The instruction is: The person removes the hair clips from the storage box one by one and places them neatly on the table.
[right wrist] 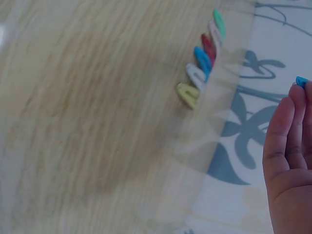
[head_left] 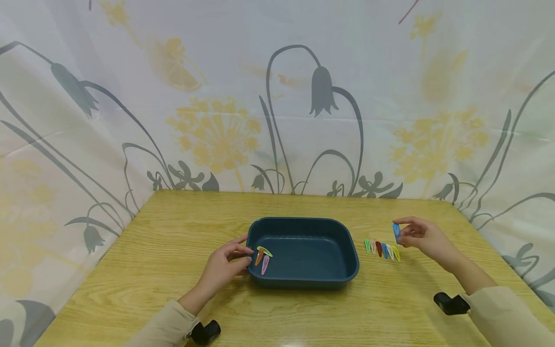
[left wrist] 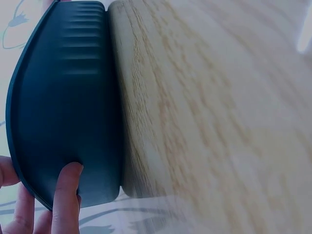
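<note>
On a wooden table (head_left: pixel 186 212), left to right: left hand (head_left: pixel 221 267) clamped on the left edge of a dark blue tray (head_left: pixel 303 283), fingers curled round the rim. Inside, near that same edge, a lime-green clip (head_left: pixel 267 252), an orange clip (head_left: pixel 259 256) touching it, and a lilac clip (head_left: pixel 265 265). Beyond the tray's right edge, a slanting row on the table: green clip (head_left: pixel 367 246), pale pink clip (head_left: pixel 373 247), red clip (head_left: pixel 379 248), blue clip (head_left: pixel 385 250), white clip (head_left: pixel 390 252), yellow clip (head_left: pixel 396 253). Toward the table's right edge, well apart from the left, right hand (head_left: pixel 427 240), with a small blue item (head_left: pixel 396 233) pinched between thumb and fingers, above the table.
</note>
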Available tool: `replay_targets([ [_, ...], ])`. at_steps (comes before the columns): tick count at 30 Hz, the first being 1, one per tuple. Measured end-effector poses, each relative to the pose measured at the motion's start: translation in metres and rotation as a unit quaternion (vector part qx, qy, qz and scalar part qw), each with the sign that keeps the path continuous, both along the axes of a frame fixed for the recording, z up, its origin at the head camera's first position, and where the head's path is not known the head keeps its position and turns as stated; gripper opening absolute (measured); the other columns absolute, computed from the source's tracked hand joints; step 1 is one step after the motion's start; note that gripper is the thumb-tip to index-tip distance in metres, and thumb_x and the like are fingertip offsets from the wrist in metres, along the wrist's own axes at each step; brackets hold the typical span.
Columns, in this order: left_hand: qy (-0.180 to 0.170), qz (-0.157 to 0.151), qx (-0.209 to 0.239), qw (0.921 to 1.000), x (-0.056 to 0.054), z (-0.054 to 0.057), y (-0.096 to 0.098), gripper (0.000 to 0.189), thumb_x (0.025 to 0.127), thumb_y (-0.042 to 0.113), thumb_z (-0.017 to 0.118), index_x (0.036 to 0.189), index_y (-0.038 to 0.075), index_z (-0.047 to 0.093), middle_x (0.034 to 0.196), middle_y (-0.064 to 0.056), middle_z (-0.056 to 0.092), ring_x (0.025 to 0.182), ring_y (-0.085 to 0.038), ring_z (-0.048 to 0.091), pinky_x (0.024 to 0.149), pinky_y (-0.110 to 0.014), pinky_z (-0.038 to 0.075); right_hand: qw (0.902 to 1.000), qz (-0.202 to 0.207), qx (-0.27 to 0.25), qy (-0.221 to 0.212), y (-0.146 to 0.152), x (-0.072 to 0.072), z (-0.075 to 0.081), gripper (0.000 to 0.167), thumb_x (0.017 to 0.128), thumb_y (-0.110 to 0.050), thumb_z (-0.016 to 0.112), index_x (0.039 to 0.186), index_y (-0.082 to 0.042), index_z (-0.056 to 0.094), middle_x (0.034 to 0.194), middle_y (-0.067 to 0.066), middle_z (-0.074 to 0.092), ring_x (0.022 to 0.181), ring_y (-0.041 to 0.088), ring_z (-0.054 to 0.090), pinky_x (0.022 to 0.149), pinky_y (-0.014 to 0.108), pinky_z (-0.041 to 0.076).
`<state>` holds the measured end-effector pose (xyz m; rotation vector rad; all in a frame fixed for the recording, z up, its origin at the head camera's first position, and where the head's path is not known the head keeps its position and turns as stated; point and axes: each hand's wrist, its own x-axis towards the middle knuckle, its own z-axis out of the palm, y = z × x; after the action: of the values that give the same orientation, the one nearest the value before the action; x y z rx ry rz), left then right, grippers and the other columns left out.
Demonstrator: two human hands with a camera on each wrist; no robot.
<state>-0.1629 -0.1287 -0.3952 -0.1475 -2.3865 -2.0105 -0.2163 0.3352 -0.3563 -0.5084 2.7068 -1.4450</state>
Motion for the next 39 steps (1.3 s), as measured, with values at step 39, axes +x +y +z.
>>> replay_targets([
  [39, -0.004, 0.000, 0.002, 1.0000, -0.001, -0.001, 0.000, 0.015, 0.081, -0.002, 0.065, 0.095, -0.007, 0.066, 0.136, -0.010, 0.048, 0.100, -0.027, 0.061, 0.064, -0.036, 0.057, 0.9933, -0.031, 0.070, -0.086, 0.026, -0.004, -0.042, 0.046, 0.087, -0.004, 0.062, 0.125, 0.015, 0.045, 0.085, 0.009, 0.058, 0.066, 0.016, 0.055, 0.056, 0.028, 0.049],
])
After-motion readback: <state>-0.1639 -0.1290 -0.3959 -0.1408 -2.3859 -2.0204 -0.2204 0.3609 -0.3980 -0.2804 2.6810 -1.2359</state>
